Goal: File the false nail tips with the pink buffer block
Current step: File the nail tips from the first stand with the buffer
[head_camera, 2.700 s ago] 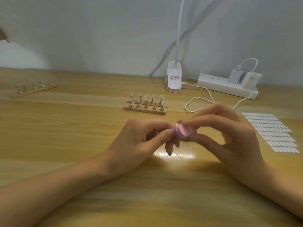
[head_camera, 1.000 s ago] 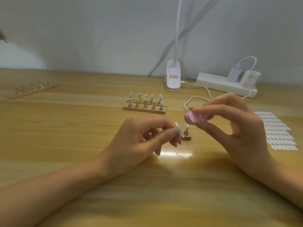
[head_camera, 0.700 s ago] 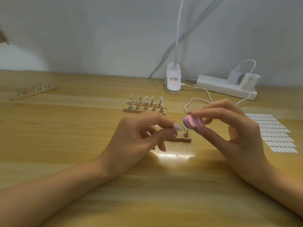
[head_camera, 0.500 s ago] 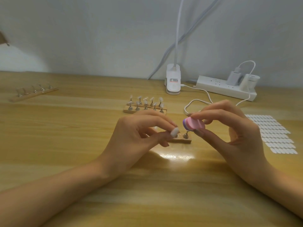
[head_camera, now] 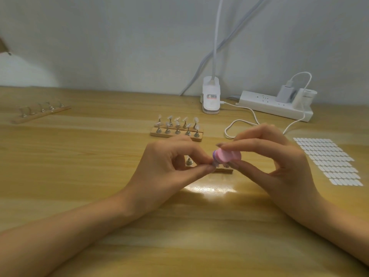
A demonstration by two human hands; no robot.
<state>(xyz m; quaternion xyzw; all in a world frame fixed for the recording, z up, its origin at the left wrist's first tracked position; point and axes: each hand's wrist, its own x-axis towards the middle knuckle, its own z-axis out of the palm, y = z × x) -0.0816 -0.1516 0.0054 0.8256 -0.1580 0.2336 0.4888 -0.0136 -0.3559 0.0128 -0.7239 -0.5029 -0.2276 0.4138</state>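
One pink buffer block (head_camera: 227, 156) is up off the table at dead centre, gripped between the thumb and curled fingers of the right hand (head_camera: 283, 168), which comes in from 4 o'clock. Its purple end points to 9 o'clock and meets a false nail tip (head_camera: 215, 164). Only a pale sliver of the tip shows, pinched between thumb and forefinger of the left hand (head_camera: 167, 168), in from 8 o'clock.

Just beneath the hands lies a small wooden stand (head_camera: 221, 170), one metal peg (head_camera: 188, 162) showing. At 11 o'clock, a double wooden rack (head_camera: 176, 133) carries more tips. Far out at 9 o'clock, a bare-pegged strip (head_camera: 40, 113). At 3 o'clock, a sheet of white oval tabs (head_camera: 327, 160). At 12, a white lamp clamp (head_camera: 211, 99), and at 1 o'clock a power strip (head_camera: 273, 106) with a looping white cable (head_camera: 239, 123). It all sits on a glossy light-wood table (head_camera: 89, 156), against a plain pale wall (head_camera: 119, 47).
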